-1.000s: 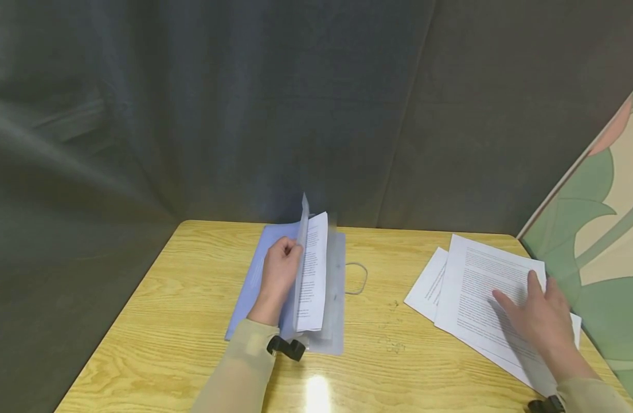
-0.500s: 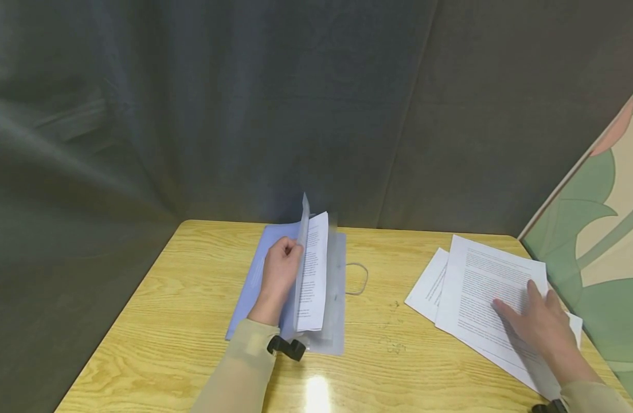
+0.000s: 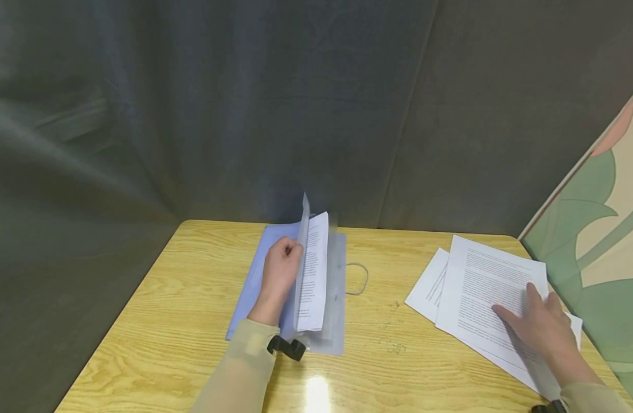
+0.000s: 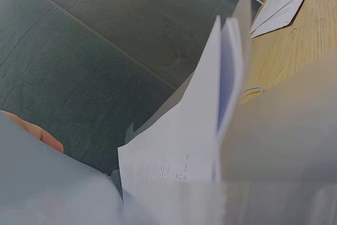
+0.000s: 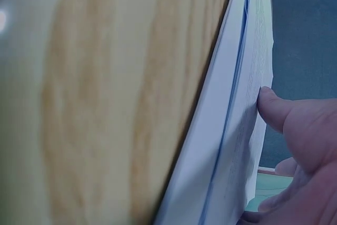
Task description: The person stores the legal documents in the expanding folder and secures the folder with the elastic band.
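Observation:
My left hand (image 3: 281, 267) pinches the raised translucent flap (image 3: 299, 292) of an opened plastic folder (image 3: 249, 287) with a bluish cover. Printed sheets (image 3: 314, 275) stand tilted inside, just right of that flap. The left wrist view shows these sheets (image 4: 195, 125) edge-on, with most of the hand hidden behind the grey plastic. Over at the right, my right hand (image 3: 542, 326) rests on a pile of loose printed paper (image 3: 476, 281), thumb and fingers spread. In the right wrist view its thumb (image 5: 271, 106) touches the top sheet.
A grey elastic loop (image 3: 366, 281) sticks out from the folder's right side. The wooden table (image 3: 156, 321) backs onto a dark curtain (image 3: 296, 115). A leaf-patterned panel (image 3: 600, 241) borders the right edge. Another sheet (image 3: 428, 287) pokes out left under the pile.
My right hand has come down onto the paper pile, shifting slightly toward me, its fingers less stretched. My left hand and the folder have stayed in place.

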Tool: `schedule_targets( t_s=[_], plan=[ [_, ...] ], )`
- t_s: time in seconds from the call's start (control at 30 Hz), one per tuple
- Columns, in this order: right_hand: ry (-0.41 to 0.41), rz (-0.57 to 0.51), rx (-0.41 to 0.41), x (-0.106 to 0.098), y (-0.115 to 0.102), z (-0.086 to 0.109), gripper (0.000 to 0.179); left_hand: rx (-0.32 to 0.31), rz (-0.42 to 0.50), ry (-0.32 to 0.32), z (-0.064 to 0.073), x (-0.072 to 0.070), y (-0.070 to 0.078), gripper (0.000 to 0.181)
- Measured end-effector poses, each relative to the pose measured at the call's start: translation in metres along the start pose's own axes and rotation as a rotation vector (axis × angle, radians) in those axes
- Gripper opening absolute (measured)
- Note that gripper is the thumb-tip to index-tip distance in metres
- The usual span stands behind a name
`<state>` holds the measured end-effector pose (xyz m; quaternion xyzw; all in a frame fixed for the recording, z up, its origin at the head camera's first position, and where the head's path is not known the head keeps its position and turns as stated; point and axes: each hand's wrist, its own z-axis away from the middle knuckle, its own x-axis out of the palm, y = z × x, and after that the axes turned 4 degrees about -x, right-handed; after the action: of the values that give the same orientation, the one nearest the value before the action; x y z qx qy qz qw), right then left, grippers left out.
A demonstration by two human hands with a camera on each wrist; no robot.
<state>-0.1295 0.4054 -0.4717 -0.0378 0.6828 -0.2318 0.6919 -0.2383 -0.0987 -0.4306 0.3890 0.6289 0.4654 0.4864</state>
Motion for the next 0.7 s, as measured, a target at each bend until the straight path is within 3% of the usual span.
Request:
schedule_targets(
  t_s=[0.5, 0.7],
  plan=[
    [0.12, -0.023, -0.049, -0.003, 0.008, -0.003, 0.113, -0.005, 0.018, 0.007, 0.0, -0.002, 0.003, 0.02],
    [0.199, -0.044, -0.111, -0.006, 0.012, -0.004, 0.106, -0.007, 0.022, 0.005, 0.0, -0.002, 0.003, 0.02]
  ],
)
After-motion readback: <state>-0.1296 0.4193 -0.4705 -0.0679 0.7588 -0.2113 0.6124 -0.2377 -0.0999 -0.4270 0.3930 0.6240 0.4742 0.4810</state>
